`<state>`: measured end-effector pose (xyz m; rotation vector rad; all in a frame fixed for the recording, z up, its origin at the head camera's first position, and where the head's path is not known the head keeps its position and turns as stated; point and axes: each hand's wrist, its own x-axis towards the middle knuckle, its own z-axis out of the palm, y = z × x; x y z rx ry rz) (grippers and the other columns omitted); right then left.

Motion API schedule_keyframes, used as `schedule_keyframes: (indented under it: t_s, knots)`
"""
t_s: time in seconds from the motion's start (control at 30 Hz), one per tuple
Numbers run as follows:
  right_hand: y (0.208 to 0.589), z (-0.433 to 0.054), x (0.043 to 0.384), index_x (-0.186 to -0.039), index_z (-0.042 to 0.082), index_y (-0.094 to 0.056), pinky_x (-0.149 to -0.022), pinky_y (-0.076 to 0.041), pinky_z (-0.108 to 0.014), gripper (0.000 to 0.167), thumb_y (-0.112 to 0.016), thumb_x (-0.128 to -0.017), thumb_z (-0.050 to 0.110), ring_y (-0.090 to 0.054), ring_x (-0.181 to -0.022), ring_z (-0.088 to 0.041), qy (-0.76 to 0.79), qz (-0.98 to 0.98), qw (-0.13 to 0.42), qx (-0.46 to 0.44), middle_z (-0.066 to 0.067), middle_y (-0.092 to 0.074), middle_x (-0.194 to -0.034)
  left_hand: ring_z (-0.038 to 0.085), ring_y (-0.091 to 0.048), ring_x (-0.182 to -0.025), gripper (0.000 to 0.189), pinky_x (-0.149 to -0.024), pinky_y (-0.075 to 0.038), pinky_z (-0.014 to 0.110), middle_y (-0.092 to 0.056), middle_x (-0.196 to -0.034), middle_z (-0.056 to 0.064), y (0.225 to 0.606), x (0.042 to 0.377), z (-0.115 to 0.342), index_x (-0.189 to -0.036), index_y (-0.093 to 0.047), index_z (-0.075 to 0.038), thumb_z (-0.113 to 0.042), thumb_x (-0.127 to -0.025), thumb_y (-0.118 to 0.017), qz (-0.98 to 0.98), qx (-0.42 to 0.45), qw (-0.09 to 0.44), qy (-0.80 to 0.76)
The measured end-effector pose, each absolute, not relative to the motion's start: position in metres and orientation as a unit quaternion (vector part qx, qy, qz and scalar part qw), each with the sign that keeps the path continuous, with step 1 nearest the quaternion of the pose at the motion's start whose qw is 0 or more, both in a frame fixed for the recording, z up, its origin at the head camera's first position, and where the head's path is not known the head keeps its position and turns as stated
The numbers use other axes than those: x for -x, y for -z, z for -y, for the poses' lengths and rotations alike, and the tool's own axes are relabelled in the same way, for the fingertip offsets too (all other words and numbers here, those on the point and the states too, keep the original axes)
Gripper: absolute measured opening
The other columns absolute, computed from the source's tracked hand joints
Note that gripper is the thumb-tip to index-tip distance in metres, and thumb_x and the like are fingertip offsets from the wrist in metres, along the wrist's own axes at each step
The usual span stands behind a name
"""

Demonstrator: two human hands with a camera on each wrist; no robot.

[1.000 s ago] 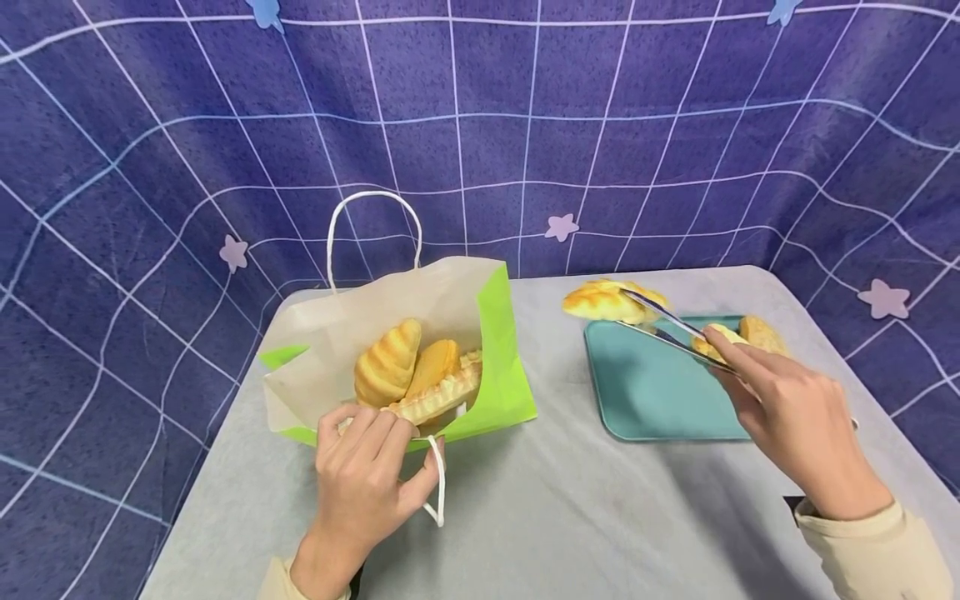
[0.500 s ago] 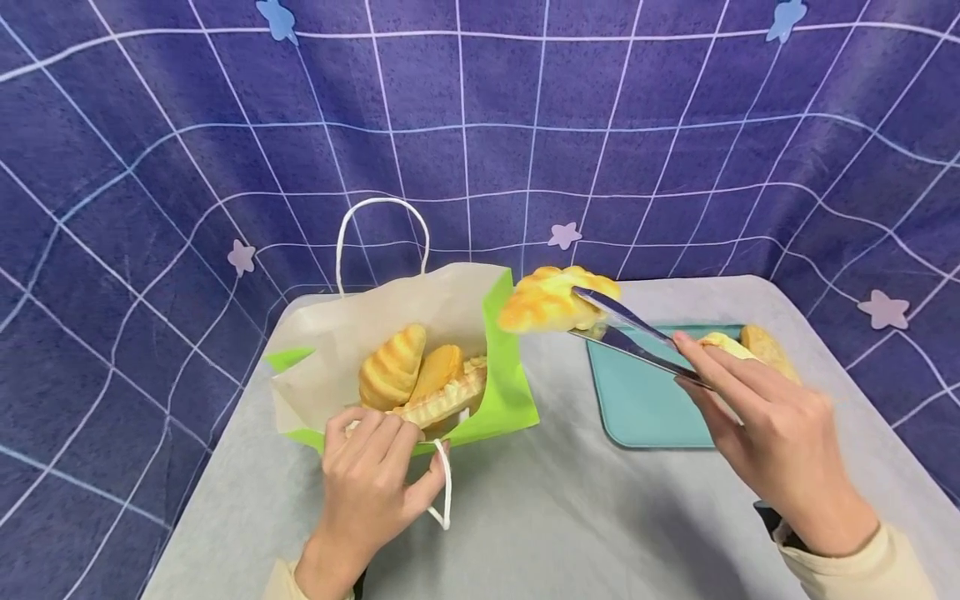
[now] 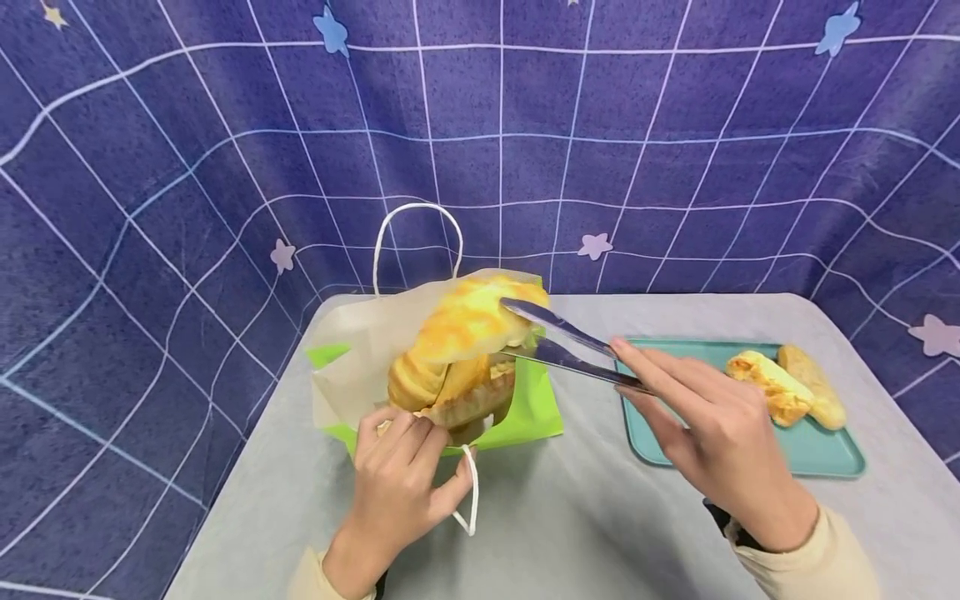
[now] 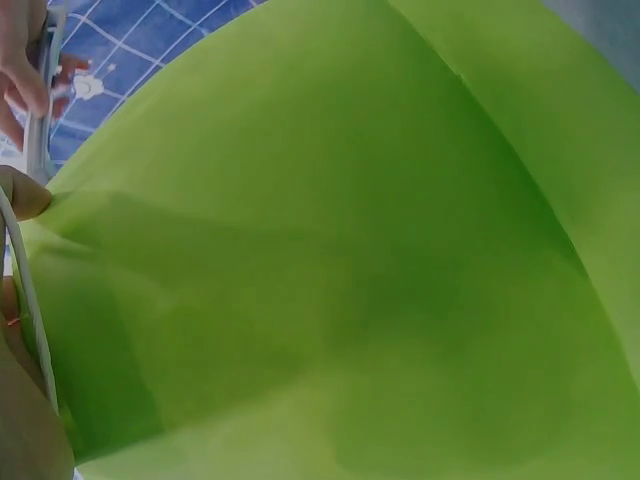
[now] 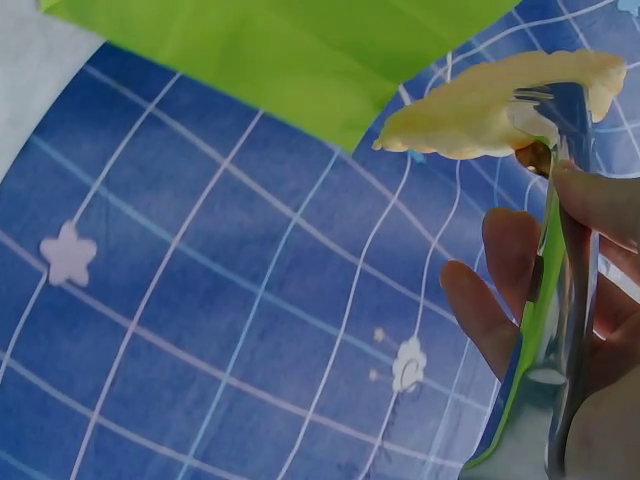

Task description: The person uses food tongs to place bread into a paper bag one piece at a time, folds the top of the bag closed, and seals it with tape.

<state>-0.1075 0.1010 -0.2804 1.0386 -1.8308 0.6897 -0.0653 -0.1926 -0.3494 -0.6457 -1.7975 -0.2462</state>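
Observation:
My right hand grips metal tongs, whose tips pinch a golden bread over the mouth of a green paper bag. The right wrist view shows the same bread from its pale underside, near the bag's green edge. My left hand holds the bag's near rim, fingers over the edge and thumb by the white cord handle. Inside the bag lie a ridged bread, an orange-yellow piece and a long waffle-edged piece, partly hidden by the held bread.
A teal tray stands to the right on the grey-covered table, bearing a twisted bread and an oblong roll. Behind the table hangs a blue gridded cloth with stars. The bag's far handle stands upright.
The right hand has carried the bread in the tongs leftward from above the tray to over the bag's opening. The left hand keeps its hold on the rim. The head view has shifted slightly.

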Motion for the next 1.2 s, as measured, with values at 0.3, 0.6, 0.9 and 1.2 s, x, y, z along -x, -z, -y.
schedule_keyframes:
  t_s: [0.3,0.6,0.9,1.2]
  knots:
    - [0.278,-0.081,0.116,-0.125,0.007,-0.069,-0.059,-0.054,-0.036,0.035,-0.055,-0.101,0.028,-0.070,-0.075,-0.020,-0.277,0.728,0.438,-0.448,-0.006,-0.074,-0.098,0.019,-0.045,-0.055,0.026,-0.072,-0.037,0.043,-0.044,-0.059,0.000,0.349,0.066,0.192,-0.062,-0.044,-0.011,-0.023,-0.081,-0.057,0.765,0.277,0.572,0.100]
    - [0.284,-0.075,0.125,-0.130,0.009,-0.066,-0.056,-0.055,-0.038,0.037,-0.053,-0.102,0.029,-0.071,-0.077,-0.020,-0.264,0.750,0.419,-0.439,-0.006,-0.073,-0.098,0.015,-0.038,-0.053,0.025,-0.069,-0.038,0.041,-0.039,-0.060,-0.002,0.347,0.067,0.191,-0.062,-0.044,-0.012,-0.022,-0.080,-0.058,0.760,0.287,0.574,0.104]
    - [0.287,-0.078,0.126,-0.133,0.006,-0.063,-0.057,-0.054,-0.038,0.041,-0.055,-0.101,0.030,-0.069,-0.074,-0.017,-0.273,0.745,0.432,-0.428,-0.007,-0.072,-0.099,0.016,-0.037,-0.052,0.028,-0.069,-0.037,0.041,-0.038,-0.058,-0.003,0.346,0.067,0.192,-0.061,-0.043,-0.012,-0.022,-0.082,-0.059,0.760,0.278,0.575,0.115]
    - [0.301,-0.106,0.123,-0.126,0.004,-0.068,-0.060,-0.050,-0.035,0.045,-0.057,-0.099,0.038,-0.067,-0.067,-0.017,-0.280,0.756,0.465,-0.366,-0.007,-0.074,-0.094,0.017,-0.039,-0.052,0.028,-0.069,-0.037,0.041,-0.042,-0.059,-0.002,0.349,0.068,0.193,-0.061,-0.046,-0.012,-0.022,-0.083,-0.059,0.760,0.277,0.576,0.117]
